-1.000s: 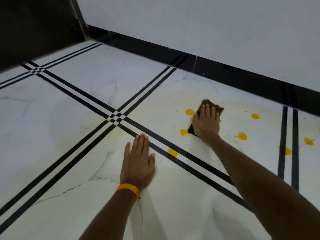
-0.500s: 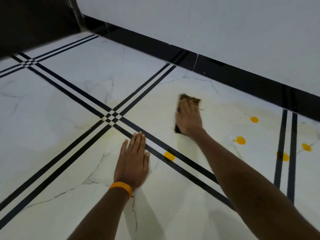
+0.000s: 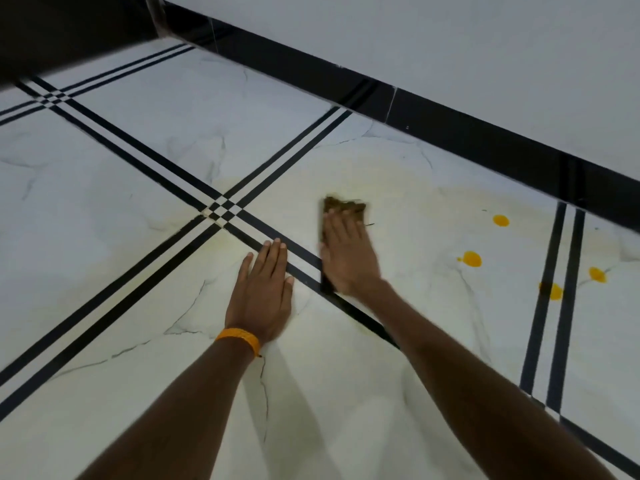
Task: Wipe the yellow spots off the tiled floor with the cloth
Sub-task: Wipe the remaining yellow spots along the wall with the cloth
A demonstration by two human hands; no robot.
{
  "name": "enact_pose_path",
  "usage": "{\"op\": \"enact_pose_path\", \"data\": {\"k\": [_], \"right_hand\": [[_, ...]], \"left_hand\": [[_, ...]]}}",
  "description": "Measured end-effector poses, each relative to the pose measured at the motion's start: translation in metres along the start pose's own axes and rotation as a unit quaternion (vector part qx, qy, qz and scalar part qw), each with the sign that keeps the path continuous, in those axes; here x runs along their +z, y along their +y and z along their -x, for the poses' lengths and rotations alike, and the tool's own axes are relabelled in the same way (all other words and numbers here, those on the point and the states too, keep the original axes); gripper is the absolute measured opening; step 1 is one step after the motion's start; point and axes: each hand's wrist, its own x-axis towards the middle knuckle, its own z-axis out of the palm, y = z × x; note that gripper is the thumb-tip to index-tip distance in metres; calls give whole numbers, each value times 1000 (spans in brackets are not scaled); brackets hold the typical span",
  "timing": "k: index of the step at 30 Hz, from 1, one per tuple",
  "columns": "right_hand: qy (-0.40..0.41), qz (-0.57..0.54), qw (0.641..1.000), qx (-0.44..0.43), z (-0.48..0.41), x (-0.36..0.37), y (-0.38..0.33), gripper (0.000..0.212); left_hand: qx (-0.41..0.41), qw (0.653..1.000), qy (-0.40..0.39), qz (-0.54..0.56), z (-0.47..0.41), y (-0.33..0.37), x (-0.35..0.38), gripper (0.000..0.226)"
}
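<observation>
We see the right hand (image 3: 346,258) lying flat, fingers straight and close together, pressing the brown cloth (image 3: 343,205) onto the tiled floor (image 3: 145,341). The cloth sits just right of the crossing of black double stripes (image 3: 223,211), towards the floor's far edge. The left hand (image 3: 265,292), with an orange wristband (image 3: 239,337), rests palm down beside it, fingers straight and touching a stripe. Four yellow spots (image 3: 472,259) sit well to the right, one on a stripe, near the black skirting (image 3: 450,112). A pale yellow smear surrounds the cloth.
</observation>
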Motion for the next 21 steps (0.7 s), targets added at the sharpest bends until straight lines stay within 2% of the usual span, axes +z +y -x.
{"op": "enact_pose_path", "data": {"k": [2,4,6,8,9,10,11,13,14,15,16,17,19,21], "right_hand": [[-6,2,990,-144,58,5,-25,62],[-15,-9,981,-192,98,4,-4,61],[11,11,991,-131,94,4,38,65],[18,6,1000,6,64,-2,67,72],[15,-1,998,66,53,-3,66,72],[21,0,996,92,46,-2,51,71],[25,7,997,76,48,1,29,68],[15,0,999,-52,80,9,-12,63],[2,-3,990,-138,103,13,-18,62],[-18,-3,982,-189,123,10,-13,61],[-20,-1,979,-203,136,5,7,61],[-9,2,985,-173,141,1,32,63],[20,-9,1000,-23,140,-10,100,73],[18,-11,994,109,145,-17,132,80]], "left_hand": [[3,1000,1,-5,1,0,0,65],[0,1000,7,-1,1,0,0,64],[1,1000,8,9,1,1,0,63],[1,1000,8,5,0,0,0,64],[5,1000,9,1,1,1,1,64],[6,1000,12,-2,1,1,1,64],[6,1000,13,-3,0,0,1,63],[9,1000,6,-11,0,-1,-1,63],[12,1000,7,-17,-1,-2,0,63],[15,1000,12,-20,-3,-4,0,61],[19,1000,15,-15,-3,-3,1,59],[19,1000,19,-9,-2,-4,1,57],[18,1000,25,-3,-2,-3,1,54],[22,999,26,-8,-3,-2,2,54]]}}
